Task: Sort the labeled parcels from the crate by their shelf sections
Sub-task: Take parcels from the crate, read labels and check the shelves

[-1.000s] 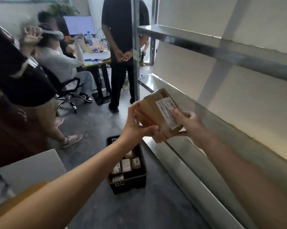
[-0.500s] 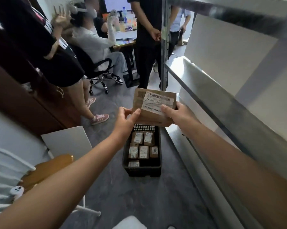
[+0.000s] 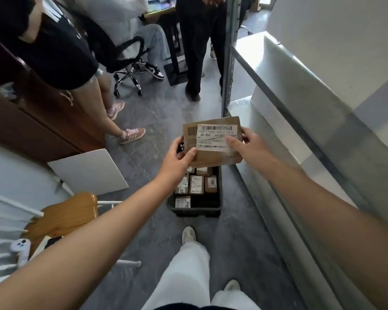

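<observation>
I hold a flat brown parcel [image 3: 213,153] in front of me, its white label facing up and reading J4-J06. My left hand [image 3: 177,156] grips its left edge, thumb on the label's corner. My right hand [image 3: 246,144] grips the right edge, thumb across the label. Directly below on the floor stands a black crate [image 3: 197,211] with several small labeled parcels [image 3: 196,184] inside. The grey metal shelf unit [image 3: 300,90] runs along my right side.
Three people stand or sit ahead by a desk and a swivel chair [image 3: 126,70]. A white board [image 3: 88,171] leans at the left, near a wooden chair seat [image 3: 63,215]. A shelf post [image 3: 230,54] rises just beyond the parcel. My legs and shoes [image 3: 188,234] are below.
The view has tilted down toward the floor. The parcel has turned so the label lies flat toward me, and it sits lower, right over the crate. Both hands keep their hold.
</observation>
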{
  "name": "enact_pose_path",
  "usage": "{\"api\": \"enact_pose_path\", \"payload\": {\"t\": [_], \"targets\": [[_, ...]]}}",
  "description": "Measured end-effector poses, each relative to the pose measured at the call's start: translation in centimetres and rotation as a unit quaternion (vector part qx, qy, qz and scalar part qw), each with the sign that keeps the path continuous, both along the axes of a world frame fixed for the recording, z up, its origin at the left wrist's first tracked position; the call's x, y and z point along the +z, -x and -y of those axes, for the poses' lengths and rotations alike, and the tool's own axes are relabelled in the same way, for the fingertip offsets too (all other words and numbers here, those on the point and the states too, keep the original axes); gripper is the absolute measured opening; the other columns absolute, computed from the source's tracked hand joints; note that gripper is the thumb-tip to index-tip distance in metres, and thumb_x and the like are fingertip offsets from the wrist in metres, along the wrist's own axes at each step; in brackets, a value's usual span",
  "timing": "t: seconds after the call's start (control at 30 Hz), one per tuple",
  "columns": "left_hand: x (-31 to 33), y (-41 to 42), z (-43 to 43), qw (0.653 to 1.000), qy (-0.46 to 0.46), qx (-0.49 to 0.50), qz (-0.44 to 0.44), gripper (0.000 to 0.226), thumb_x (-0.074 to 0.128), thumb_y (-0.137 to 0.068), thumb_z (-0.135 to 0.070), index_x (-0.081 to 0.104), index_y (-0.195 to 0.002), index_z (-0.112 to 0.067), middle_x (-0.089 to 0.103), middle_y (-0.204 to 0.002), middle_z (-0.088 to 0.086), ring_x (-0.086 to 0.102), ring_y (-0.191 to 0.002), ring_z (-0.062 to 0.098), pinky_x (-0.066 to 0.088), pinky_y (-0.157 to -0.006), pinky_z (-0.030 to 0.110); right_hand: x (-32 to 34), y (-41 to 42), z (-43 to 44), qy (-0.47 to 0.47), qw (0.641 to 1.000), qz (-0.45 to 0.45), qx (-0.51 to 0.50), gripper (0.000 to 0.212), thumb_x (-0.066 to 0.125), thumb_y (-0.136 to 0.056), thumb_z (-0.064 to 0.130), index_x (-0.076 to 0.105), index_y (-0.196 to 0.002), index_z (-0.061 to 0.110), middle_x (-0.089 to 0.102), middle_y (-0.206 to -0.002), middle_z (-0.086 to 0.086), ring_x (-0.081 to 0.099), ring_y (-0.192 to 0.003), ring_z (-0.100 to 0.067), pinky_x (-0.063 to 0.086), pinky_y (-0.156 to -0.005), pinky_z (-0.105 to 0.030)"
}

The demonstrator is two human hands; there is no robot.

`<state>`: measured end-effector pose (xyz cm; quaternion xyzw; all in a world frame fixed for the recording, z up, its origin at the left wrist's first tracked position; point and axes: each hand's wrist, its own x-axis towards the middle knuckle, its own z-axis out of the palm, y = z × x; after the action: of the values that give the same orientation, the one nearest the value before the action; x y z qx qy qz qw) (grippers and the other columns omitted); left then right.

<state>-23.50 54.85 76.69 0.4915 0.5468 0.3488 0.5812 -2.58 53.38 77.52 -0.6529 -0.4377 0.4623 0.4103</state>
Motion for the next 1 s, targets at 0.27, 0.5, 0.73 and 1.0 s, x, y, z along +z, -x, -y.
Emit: {"api": "enact_pose_path", "payload": {"t": [0.27,0.5,0.73,1.0], "targets": [[-5.7,3.3,-9.1,0.995,0.077,-0.025,-0.058,0.057,0.062,-0.095,-0.016,0.033,-0.144,-0.018,0.065,-0.122,0.016,0.066,-0.108,0.023,0.055,-0.093,0.035,-5.9,3.1,-8.6,0.088,0.996,-0.005,-0.002,0.032,0.065,-0.093,0.031,0.058,-0.124,0.028,0.069,-0.113,0.008,0.067,-0.095,-0.006,0.054,-0.072,-0.021],[-16.2,5.4,-15.8,0.978,0.159,-0.073,-0.115,0.050,0.064,-0.091,-0.005,0.042,-0.133,-0.022,0.063,-0.128,0.014,0.062,-0.116,0.023,0.051,-0.101,0.045,-17.3,6.4,-11.6,0.193,0.980,0.013,-0.038,0.031,0.063,-0.094,0.030,0.057,-0.123,0.028,0.068,-0.115,0.009,0.064,-0.109,-0.015,0.049,-0.100,-0.044],[-30.3,5.7,-16.4,0.951,0.247,-0.103,-0.154,0.051,0.068,-0.087,-0.006,0.045,-0.127,-0.027,0.064,-0.127,0.011,0.061,-0.119,0.022,0.052,-0.098,0.047,-30.8,7.1,-11.7,0.310,0.950,0.011,-0.050,0.030,0.063,-0.094,0.025,0.053,-0.123,0.022,0.067,-0.110,0.009,0.065,-0.101,-0.012,0.052,-0.086,-0.032],[-49.4,3.7,-14.8,0.934,0.289,-0.059,-0.200,0.050,0.066,-0.089,-0.005,0.045,-0.131,-0.024,0.067,-0.118,0.000,0.064,-0.097,0.003,0.052,-0.073,0.015,-49.4,6.8,-12.8,0.381,0.923,0.042,-0.046,0.040,0.060,-0.096,0.024,0.040,-0.131,0.019,0.059,-0.101,0.011,0.055,-0.079,-0.002,0.041,-0.061,-0.021]]}}
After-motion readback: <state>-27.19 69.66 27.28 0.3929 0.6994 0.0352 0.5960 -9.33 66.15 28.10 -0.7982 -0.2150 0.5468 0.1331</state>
